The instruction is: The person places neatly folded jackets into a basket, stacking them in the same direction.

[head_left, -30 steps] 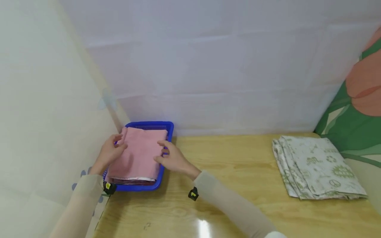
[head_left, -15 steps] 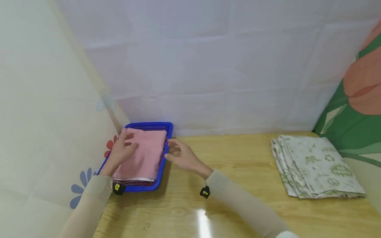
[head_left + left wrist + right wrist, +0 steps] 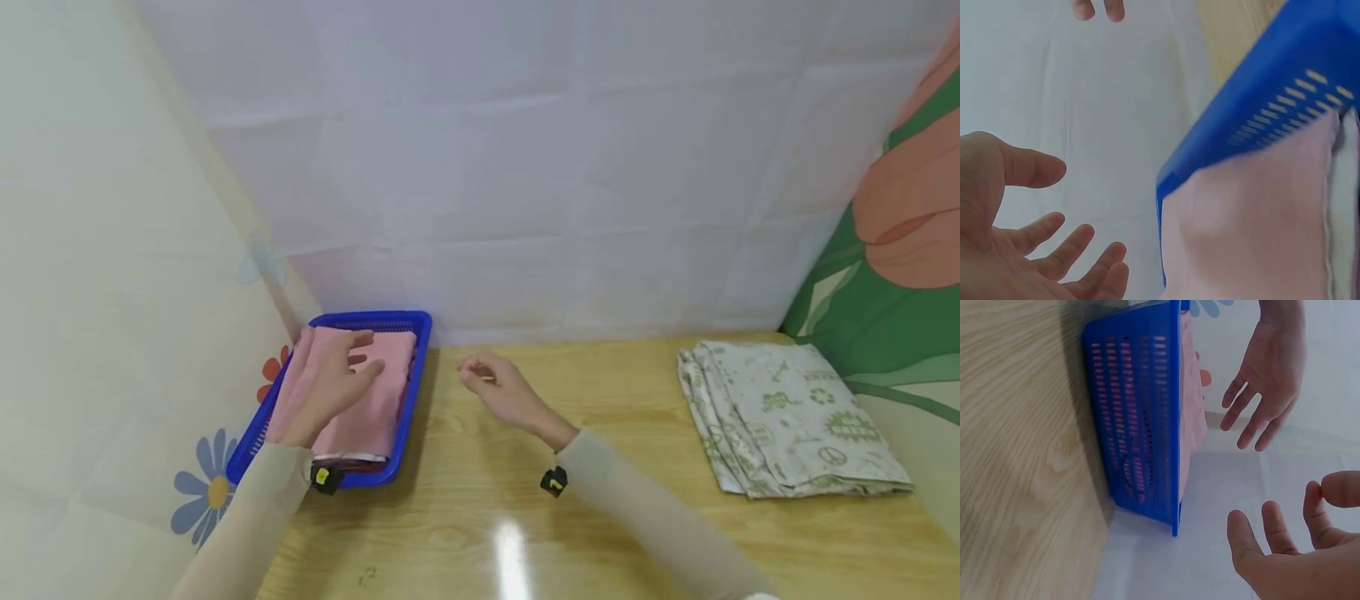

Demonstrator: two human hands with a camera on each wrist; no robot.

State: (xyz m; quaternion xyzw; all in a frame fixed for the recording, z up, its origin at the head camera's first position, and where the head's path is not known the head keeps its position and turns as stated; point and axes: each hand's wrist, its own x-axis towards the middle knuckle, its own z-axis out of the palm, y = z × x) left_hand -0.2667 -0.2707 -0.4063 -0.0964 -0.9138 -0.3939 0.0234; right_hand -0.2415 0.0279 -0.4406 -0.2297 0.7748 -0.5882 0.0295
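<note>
A folded pink cloth [image 3: 390, 358] lies in a blue plastic basket [image 3: 423, 333] at the left of the table. My left hand [image 3: 339, 385] hovers above the cloth with its fingers relaxed and apart, holding nothing. From the right wrist view, a gap shows between that left hand [image 3: 1272, 378] and the pink cloth [image 3: 1191, 394]. To the right of the basket my right hand [image 3: 510, 392] is held in the air, fingers loosely curled and nothing in them. In the left wrist view the cloth [image 3: 1254, 219] shows a white edge inside the basket rim.
A folded white cloth with green print [image 3: 802, 417] lies at the right of the wooden table [image 3: 450, 517]. White sheeting [image 3: 480, 200] hangs behind, and a pale sheet with a blue flower [image 3: 202, 492] stands close along the basket's left side.
My right hand has moved right, away from the basket's rim, its fingers curling a little more. My left hand has shifted right over the pink cloth, which stays in the basket.
</note>
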